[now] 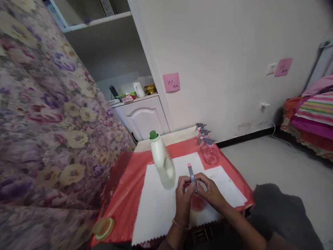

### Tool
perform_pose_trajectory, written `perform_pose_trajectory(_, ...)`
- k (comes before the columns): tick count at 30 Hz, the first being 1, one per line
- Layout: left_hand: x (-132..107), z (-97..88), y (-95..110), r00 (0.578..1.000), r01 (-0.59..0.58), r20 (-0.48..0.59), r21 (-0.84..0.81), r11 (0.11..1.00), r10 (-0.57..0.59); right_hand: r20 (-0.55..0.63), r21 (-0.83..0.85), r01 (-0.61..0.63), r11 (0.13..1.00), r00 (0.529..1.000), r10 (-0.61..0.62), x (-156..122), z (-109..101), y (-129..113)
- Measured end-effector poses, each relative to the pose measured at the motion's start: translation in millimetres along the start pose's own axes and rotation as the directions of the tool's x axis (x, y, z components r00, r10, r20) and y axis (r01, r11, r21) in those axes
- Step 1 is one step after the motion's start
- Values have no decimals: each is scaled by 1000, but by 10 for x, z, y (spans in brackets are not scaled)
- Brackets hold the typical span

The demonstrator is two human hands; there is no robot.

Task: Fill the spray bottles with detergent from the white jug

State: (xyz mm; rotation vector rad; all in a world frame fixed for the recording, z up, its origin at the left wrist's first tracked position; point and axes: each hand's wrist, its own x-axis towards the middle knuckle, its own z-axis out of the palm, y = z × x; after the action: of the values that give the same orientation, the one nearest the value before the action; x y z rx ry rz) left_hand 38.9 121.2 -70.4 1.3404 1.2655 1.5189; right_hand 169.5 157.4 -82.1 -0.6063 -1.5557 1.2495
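Note:
Both hands meet around a grey spray head (191, 173) with a pink nozzle, at the front middle of the table. The fingers of my left hand (184, 192) are closed on its left side. From the right, my right hand (211, 192) pinches it near the pink collar. Beneath the hands a clear pinkish spray bottle (199, 204) shows in part; whether the head is fully seated on it is hidden by my fingers. Left of my hands stands a large pale green jug (163, 165), its neck open with a green spout.
Several spray bottles (211, 154) with grey heads line the table's right back edge. White sheets (153, 208) cover part of the red tablecloth (122, 194). A yellowish round lid (103, 228) lies at the front left. A floral curtain (65, 139) hangs close on the left.

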Motion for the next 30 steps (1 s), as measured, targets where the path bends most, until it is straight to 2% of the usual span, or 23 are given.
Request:
perform_pose_trajectory(5, 9, 8, -19, 1000, 4, 0, 9, 1000, -4, -103, -2, -46, 999, 994, 46, -15, 43, 82)
perform_pose_trajectory(11, 6, 9, 15, 1000, 14, 6, -6, 1000, -14, -16, -1, -26, 1000, 1000, 26, -13, 9, 0)
perform_pose_trajectory(17, -2, 21, 45, 1000, 27, -1, 1, 1000, -27, -79, -6, -32, 999, 996, 32, -21, 23, 14)
perform_pose_trajectory(23, -3, -12, 64, 1000, 20, 5, 12, 1000, -20, -35, 20, -92, 996, 995, 93, -19, 35, 26)
perform_pose_trajectory(30, -1, -23, 54, 1000, 22, -2, 27, 999, -22, -83, -21, -65, 998, 995, 63, -13, 22, 43)
